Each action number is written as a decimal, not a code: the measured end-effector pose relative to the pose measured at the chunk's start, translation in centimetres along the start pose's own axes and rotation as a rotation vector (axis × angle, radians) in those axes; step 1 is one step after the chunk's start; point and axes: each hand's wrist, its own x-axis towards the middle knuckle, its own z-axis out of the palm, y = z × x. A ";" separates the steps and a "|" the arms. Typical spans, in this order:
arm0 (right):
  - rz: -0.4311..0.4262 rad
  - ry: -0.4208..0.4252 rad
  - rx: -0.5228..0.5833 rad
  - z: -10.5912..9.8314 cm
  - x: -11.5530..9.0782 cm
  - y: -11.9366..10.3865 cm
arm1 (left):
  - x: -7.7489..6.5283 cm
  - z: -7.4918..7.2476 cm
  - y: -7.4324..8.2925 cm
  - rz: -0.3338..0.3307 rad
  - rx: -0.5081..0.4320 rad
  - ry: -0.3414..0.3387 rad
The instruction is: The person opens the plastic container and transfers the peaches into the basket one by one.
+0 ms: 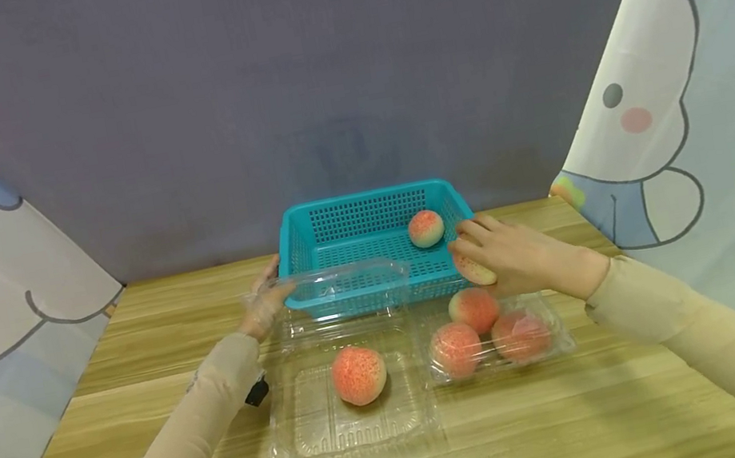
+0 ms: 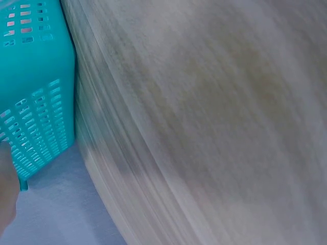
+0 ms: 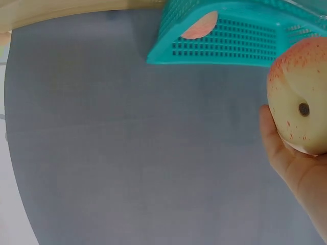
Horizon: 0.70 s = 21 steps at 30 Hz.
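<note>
My right hand (image 1: 517, 252) grips a peach (image 3: 301, 102), pale yellow with red speckles, just over the front right corner of the blue plastic basket (image 1: 381, 290). In the right wrist view the fingers curl against the peach's side. At the basket's front left corner, my left hand (image 1: 265, 307) holds the rim, partly seen through the clear raised lid (image 1: 347, 281). Inside the basket, toward the right, lies one peach (image 1: 426, 228). Another peach (image 1: 359, 374) sits in the open clear clamshell box (image 1: 314, 432) in front of the basket.
Right of the open box, a second clear plastic box (image 1: 562, 342) contains three peaches (image 1: 456, 349). A small black object (image 1: 258, 391) shows beside the left sleeve. The wooden table (image 1: 518, 431) meets a grey backdrop (image 1: 344, 87) behind the basket, with cartoon-printed cloths at both sides.
</note>
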 end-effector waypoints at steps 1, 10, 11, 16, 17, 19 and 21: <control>0.011 0.004 0.006 0.0 0.2 0.2 | 0.0 0.0 0.0 0.001 -0.004 -0.001; 0.152 -0.003 -0.007 0.9 1.8 2.1 | -0.3 0.0 0.3 -0.019 -0.028 -0.006; 0.171 -0.006 -0.004 1.0 2.0 2.3 | -0.4 0.0 0.3 -0.016 -0.027 -0.008; 0.262 -0.045 0.045 1.6 3.3 3.0 | -0.6 0.0 0.6 0.014 -0.024 -0.021; 0.277 -0.052 0.058 1.8 3.6 3.1 | -0.5 0.0 0.6 0.016 -0.025 -0.020; 0.305 -0.071 0.084 2.1 4.2 3.2 | -0.5 0.1 0.5 0.016 -0.025 -0.016; 0.333 -0.098 0.107 2.6 4.7 3.3 | -0.4 0.2 0.4 0.009 -0.024 -0.017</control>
